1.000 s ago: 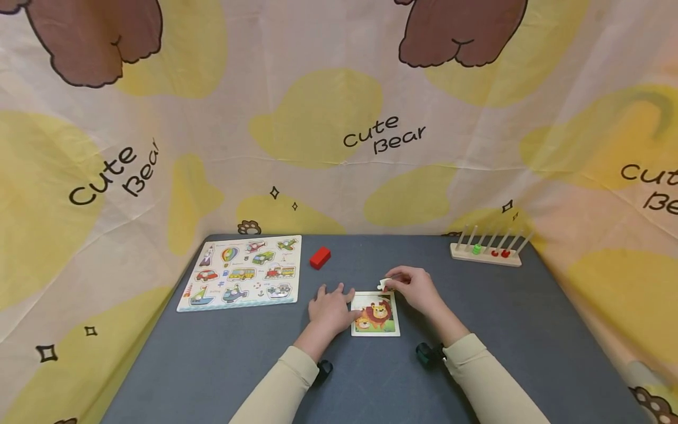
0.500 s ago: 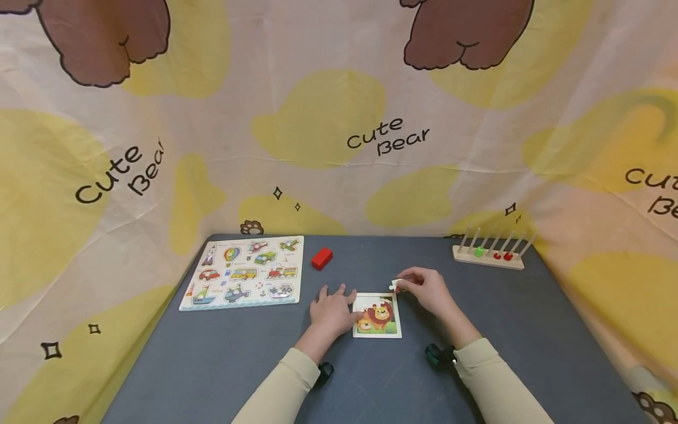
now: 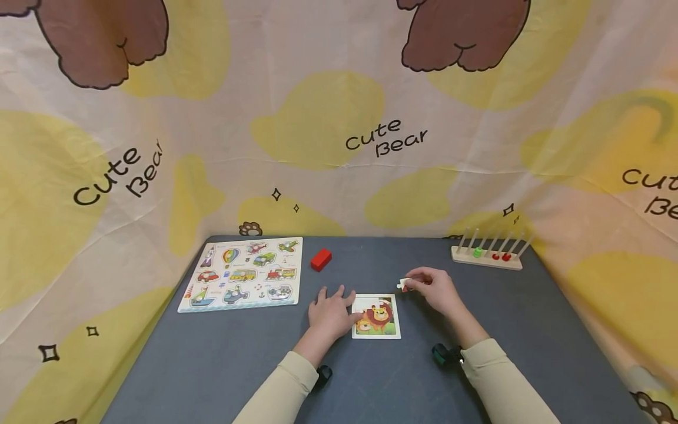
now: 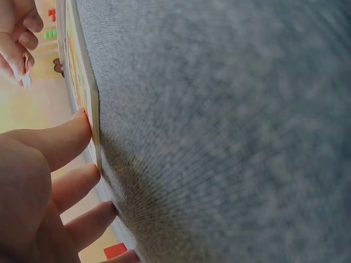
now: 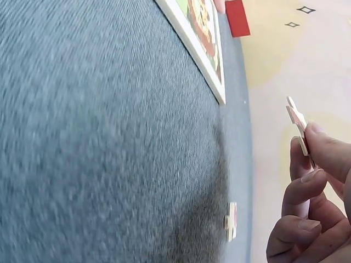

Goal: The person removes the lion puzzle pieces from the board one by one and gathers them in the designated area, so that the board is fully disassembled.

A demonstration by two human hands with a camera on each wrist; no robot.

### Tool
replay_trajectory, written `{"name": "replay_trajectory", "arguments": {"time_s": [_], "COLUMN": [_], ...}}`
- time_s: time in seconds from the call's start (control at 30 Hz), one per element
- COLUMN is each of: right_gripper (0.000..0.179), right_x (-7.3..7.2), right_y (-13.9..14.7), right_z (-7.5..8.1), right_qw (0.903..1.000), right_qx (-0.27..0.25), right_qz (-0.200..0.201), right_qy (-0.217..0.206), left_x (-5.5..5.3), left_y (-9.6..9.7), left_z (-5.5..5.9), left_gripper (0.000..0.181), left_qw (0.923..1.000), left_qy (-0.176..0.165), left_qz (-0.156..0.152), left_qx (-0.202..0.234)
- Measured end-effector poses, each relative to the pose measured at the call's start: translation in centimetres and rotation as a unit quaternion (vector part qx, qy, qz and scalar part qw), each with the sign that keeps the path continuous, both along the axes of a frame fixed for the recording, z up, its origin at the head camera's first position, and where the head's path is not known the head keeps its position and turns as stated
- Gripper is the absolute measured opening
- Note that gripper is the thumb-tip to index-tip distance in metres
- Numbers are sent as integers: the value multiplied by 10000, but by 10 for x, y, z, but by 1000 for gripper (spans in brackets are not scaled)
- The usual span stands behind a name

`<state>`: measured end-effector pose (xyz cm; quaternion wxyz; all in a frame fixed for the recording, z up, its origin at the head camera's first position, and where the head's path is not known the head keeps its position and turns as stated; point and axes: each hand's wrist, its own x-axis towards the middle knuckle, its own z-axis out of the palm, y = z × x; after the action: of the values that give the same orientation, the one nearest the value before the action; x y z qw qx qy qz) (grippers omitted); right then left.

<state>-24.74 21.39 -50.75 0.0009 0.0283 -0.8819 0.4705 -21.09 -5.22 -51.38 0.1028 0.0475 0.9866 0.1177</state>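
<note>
A small framed lion jigsaw puzzle (image 3: 377, 318) lies on the table in front of the person. The left hand (image 3: 331, 315) is spread at its left side, the thumb resting on the frame's edge and the other fingers reaching to the tabletop. Just beyond the puzzle's upper right corner, the right hand (image 3: 433, 290) pinches a puzzle piece (image 5: 298, 121) between thumb and forefinger, held up off the table. Much of that piece is hidden by the fingertips. Another puzzle piece (image 5: 232, 222) lies on the table near the right hand in the right wrist view.
A board with vehicle pictures (image 3: 241, 274) lies at the back left. Beside it is a red block (image 3: 321, 259). A wooden peg rack (image 3: 486, 258) with green and red beads stands at the back right. A printed curtain (image 3: 318, 129) hangs behind the grey table (image 3: 371, 388).
The right hand has moved to the right with the puzzle piece, away from the puzzle's top edge. The left hand stays in place on the puzzle's edge.
</note>
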Motion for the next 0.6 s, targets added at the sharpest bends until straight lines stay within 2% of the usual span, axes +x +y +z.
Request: {"name": "replay_trajectory", "arguments": {"time_s": [0.2, 0.6], "right_gripper": [23, 26], "right_x": [-5, -11], "right_y": [9, 32], "right_z": [0, 0], "right_qw": [9999, 9986], "right_qx": [107, 435], "right_qz": [-14, -299], "right_qy": [-12, 35], "left_x": [0, 2], "left_y": [-2, -5], "left_z": [-1, -2], "left_gripper": [65, 65], "left_qw": [9999, 9997], "left_qy": [97, 180], "left_qz": [-22, -135], "left_qx": [39, 40]}}
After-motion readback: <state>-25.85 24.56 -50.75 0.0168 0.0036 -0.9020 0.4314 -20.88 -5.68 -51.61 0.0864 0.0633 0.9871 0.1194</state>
